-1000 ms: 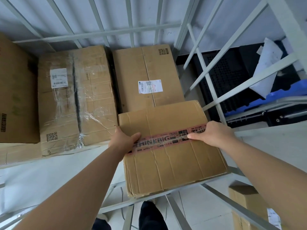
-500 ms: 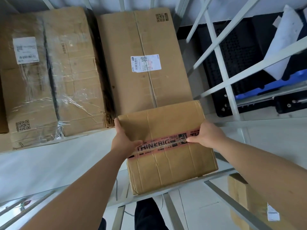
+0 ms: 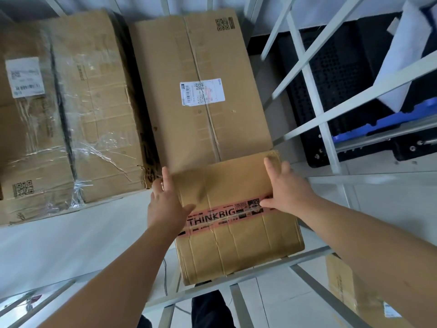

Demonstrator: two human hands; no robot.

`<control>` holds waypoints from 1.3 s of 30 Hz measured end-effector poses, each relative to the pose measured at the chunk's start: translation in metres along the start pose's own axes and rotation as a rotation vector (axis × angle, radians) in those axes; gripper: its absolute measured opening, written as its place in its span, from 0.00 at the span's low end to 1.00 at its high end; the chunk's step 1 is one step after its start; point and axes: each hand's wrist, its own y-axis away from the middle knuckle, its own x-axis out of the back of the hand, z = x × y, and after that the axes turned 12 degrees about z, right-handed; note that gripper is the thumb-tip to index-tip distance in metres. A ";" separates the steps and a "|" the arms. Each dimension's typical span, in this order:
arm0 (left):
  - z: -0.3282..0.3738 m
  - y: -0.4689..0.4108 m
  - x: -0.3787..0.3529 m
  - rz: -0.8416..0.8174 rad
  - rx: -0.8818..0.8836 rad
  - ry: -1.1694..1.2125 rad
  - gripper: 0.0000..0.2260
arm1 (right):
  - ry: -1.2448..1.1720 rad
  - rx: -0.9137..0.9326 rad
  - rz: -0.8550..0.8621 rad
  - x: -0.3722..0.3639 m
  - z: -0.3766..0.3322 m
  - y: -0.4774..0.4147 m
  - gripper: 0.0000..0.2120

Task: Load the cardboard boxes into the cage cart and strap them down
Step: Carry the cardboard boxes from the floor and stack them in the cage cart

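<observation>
Two hands, left hand and right hand, fingers spread flat on the taped box, not gripping, at the cage cart front edge. I'd shove it against the tall box next.

Boxes: brown cardboard. Tape: pink, black print. Label: white. Cart bars: white. Crate: blue.

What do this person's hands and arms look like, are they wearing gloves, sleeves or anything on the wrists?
Nothing is worn on them. The left hand and right hand are bare, with no gloves, and no rings show. Both forearms are uncovered right up to the frame's edge, so no sleeve shows, and neither wrist carries a watch or band. Low in the middle, dark trousers appear.
</observation>
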 end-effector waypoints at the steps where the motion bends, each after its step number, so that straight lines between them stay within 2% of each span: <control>1: 0.005 0.000 0.008 0.020 -0.039 -0.039 0.46 | -0.008 0.013 0.039 0.010 -0.003 0.000 0.53; 4: 0.022 0.000 0.042 0.061 -0.159 -0.080 0.32 | -0.077 0.063 0.122 0.051 -0.013 0.003 0.44; 7: 0.039 0.005 0.092 0.121 -0.274 -0.030 0.25 | -0.135 0.073 0.244 0.101 -0.024 0.018 0.38; 14: 0.066 0.053 0.230 0.324 -0.600 0.058 0.21 | -0.340 -0.040 0.595 0.222 -0.053 0.120 0.30; 20: 0.069 0.139 0.318 0.372 -0.895 0.059 0.20 | -0.426 -0.236 0.835 0.267 -0.082 0.269 0.26; 24: 0.068 0.210 0.350 0.346 -1.120 0.001 0.20 | -0.465 -0.412 0.946 0.266 -0.105 0.373 0.25; 29: 0.072 0.303 0.355 0.273 -1.372 -0.046 0.19 | -0.469 -0.679 1.022 0.237 -0.129 0.498 0.23; 35: 0.069 0.424 0.319 0.105 -1.674 -0.078 0.20 | -0.480 -1.025 1.020 0.176 -0.154 0.644 0.16; 39: 0.052 0.505 0.277 -0.022 -1.843 -0.141 0.22 | -0.441 -1.301 1.005 0.121 -0.175 0.734 0.20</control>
